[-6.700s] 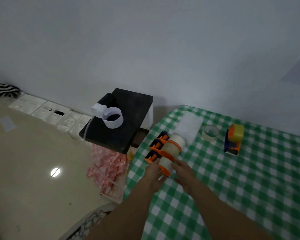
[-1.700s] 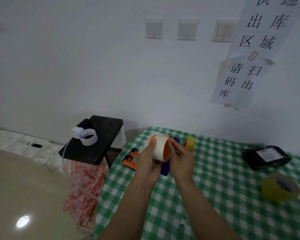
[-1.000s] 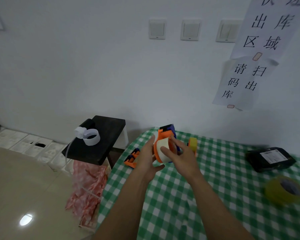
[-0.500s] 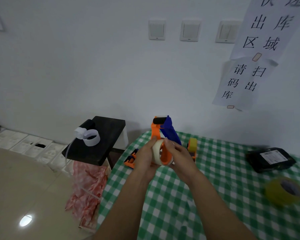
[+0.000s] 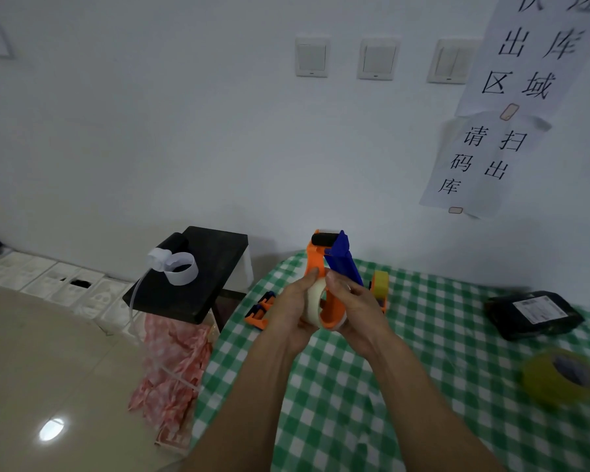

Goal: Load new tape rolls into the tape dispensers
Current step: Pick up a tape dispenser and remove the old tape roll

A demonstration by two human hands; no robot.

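I hold an orange and blue tape dispenser upright above the green checked table. A pale tape roll sits at its orange wheel. My left hand grips the roll from the left. My right hand grips the dispenser's orange body from the right, thumb on top. Another dispenser with a yellow roll stands behind my right hand. A further orange dispenser lies at the table's left edge. A loose yellow tape roll lies on the right.
A black parcel with a white label lies at the back right. A black stool left of the table carries curled white paper strips. Pink checked cloth hangs below it. The wall is close behind the table.
The dispenser was lifted off the table and turned upright, its black roller now on top. Both hands have closed in tighter around the roll and the orange wheel.
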